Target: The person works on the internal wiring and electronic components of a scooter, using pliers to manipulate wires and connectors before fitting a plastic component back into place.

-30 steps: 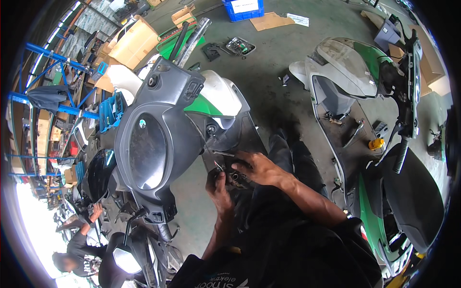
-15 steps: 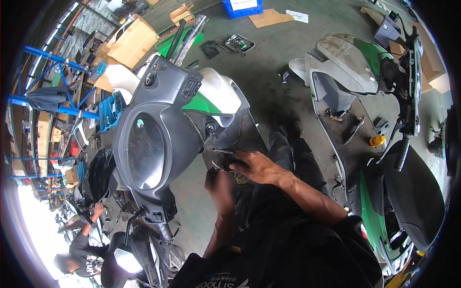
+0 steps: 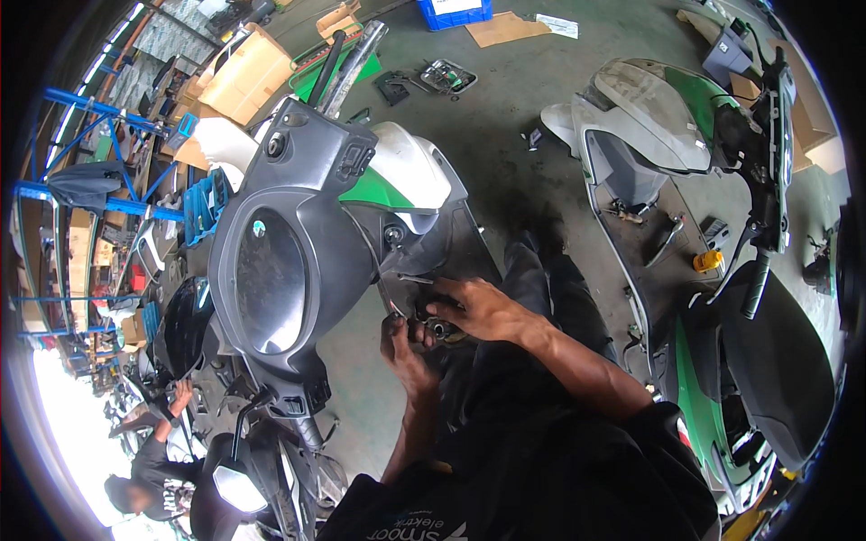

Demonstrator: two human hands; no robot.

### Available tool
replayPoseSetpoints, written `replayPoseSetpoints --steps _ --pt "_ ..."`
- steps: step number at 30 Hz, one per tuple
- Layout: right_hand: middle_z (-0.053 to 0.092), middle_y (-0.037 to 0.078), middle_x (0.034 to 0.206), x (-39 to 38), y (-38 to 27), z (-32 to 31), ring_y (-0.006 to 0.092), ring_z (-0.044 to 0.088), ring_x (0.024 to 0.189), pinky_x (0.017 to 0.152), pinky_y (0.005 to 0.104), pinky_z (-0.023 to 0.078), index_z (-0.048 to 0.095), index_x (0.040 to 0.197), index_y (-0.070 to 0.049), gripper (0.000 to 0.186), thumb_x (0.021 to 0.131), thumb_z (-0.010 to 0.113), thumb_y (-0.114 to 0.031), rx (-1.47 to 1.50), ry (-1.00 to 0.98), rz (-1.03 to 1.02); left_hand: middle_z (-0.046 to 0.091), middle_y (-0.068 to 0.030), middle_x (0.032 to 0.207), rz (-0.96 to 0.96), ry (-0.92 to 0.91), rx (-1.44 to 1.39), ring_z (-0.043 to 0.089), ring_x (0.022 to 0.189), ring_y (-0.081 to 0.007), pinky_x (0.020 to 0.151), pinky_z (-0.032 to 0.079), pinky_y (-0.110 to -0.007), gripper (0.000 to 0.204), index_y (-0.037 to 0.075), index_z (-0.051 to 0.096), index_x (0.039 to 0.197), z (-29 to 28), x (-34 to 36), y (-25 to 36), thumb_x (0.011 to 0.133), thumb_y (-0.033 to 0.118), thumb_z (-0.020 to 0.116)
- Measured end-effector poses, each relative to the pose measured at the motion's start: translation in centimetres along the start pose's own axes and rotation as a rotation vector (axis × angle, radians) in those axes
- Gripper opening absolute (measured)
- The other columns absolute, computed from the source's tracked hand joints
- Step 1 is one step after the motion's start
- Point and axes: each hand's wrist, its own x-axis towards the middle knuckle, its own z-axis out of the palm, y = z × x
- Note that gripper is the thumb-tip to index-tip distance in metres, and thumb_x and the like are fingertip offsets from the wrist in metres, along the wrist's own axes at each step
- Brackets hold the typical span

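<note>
My left hand [image 3: 408, 356] is closed, its fingers curled on a dark part beside my lap. A small round metal part [image 3: 439, 330] with a hole in its end shows between my two hands; its kind is not clear. My right hand [image 3: 487, 309] reaches over it from the right with bent fingers, closed on the same dark assembly, whose hidden portions I cannot make out. Just beyond my right fingertips lies a thin metal rod-like piece [image 3: 416, 279]. Nearest to both hands stands a scooter [image 3: 329, 261] with a grey front cover and green and white panels.
Another green and white scooter [image 3: 649, 117] stands at the right, with tools and a yellow bottle [image 3: 708, 261] on its footboard. A parts tray [image 3: 448, 77] lies on the floor ahead. Blue shelving [image 3: 108, 104] lines the left, where a co-worker [image 3: 153, 478] stands near another scooter.
My left hand has shifted slightly left, and the round metal part now shows between my hands. My right hand stays nearly in place. The whole view has moved a little.
</note>
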Motion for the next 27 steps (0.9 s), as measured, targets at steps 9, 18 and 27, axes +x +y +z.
replayPoseSetpoints --steps 9,18,27 --pt "0.07 0.024 0.11 0.2 0.2 0.1 0.0447 0.065 0.103 0.088 0.0482 0.053 0.06 0.127 -0.003 0.037 0.099 0.063 -0.027 0.002 -0.002 -0.009 0.054 -0.0012 0.087 -0.12 -0.099 -0.059 0.052 0.076 -0.0131 0.065 0.042 -0.028 0.017 0.009 0.057 0.098 -1.1 1.1 0.0 0.097 0.025 0.06" --pt "0.072 0.022 0.106 0.5 0.8 0.2 0.0436 0.066 0.104 0.092 0.0496 0.051 0.06 0.127 -0.006 0.037 0.099 0.061 -0.03 -0.048 -0.001 0.011 0.056 -0.0009 0.089 -0.051 -0.037 0.133 0.053 0.076 -0.013 0.068 0.042 -0.031 0.016 0.009 0.058 0.096 -0.4 0.5 -0.2 0.097 0.025 0.062" --pt "0.072 0.022 0.101 0.9 0.0 0.2 0.0428 0.067 0.099 0.088 0.0491 0.052 0.064 0.118 -0.005 0.029 0.099 0.061 -0.026 -0.046 -0.009 -0.024 0.057 -0.0014 0.091 -0.232 -0.077 -0.235 0.055 0.082 -0.013 0.075 0.044 -0.03 0.015 0.007 0.06 0.104 -1.7 1.3 -0.8 0.097 0.021 0.062"
